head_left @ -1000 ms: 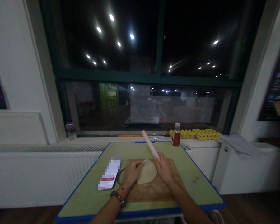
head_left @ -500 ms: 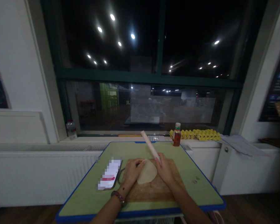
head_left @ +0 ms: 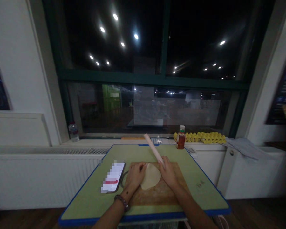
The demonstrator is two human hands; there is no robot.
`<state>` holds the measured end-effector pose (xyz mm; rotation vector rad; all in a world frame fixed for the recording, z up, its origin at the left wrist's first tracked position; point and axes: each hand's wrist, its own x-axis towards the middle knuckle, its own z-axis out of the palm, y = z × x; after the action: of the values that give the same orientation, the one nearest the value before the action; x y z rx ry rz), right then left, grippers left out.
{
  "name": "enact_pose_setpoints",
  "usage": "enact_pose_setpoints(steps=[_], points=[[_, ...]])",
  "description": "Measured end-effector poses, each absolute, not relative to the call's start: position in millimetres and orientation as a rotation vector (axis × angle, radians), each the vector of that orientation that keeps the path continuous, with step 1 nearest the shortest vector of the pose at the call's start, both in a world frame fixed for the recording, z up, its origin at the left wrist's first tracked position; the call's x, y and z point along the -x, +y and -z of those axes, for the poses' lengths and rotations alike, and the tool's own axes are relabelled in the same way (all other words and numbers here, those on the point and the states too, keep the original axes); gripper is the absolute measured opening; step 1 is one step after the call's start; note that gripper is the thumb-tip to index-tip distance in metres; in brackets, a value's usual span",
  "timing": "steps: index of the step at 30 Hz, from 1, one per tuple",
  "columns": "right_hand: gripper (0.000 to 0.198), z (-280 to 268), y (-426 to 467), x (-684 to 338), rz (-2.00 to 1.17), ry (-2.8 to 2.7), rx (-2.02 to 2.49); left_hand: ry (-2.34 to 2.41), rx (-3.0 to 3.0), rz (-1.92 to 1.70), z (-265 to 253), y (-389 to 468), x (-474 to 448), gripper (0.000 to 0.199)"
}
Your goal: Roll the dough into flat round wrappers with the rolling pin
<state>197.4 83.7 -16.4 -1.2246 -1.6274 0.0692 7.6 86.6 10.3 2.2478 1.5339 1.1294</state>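
A thin, rounded sheet of dough (head_left: 151, 178) lies on a wooden cutting board (head_left: 157, 199). My left hand (head_left: 135, 175) is at its upper left edge, fingers bent together, with thumb and fingertips closed on the rim. My right hand (head_left: 168, 173) is wrapped round the near end of a pale wooden rolling pin (head_left: 153, 148). The pin slants up and to the left, past the far edge of the board, and is off the dough. My right fingers are beside the dough's right edge.
The board is on a green table (head_left: 90, 206) with a blue rim. A phone (head_left: 114, 178) lies left of the board. At the back right stands a bottle of reddish liquid (head_left: 180, 140), near yellow egg trays (head_left: 205, 137). A clear bottle (head_left: 73, 132) is on the sill.
My left fingers have curled in slightly and drawn together at the dough's edge. The dough, rolling pin and my right hand look almost unchanged.
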Motion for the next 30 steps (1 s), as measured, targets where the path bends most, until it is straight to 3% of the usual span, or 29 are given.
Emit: enact_pose_setpoints(steps=[12, 30], points=[[0.018, 15, 83, -198, -0.069, -1.629, 1.206, 1.396, -1.995, -1.189, 3, 92, -3, 0.042], [0.020, 16, 83, -199, -0.099, -1.659, 1.230, 1.555, -2.258, -1.071, 2, 87, 1, 0.032]])
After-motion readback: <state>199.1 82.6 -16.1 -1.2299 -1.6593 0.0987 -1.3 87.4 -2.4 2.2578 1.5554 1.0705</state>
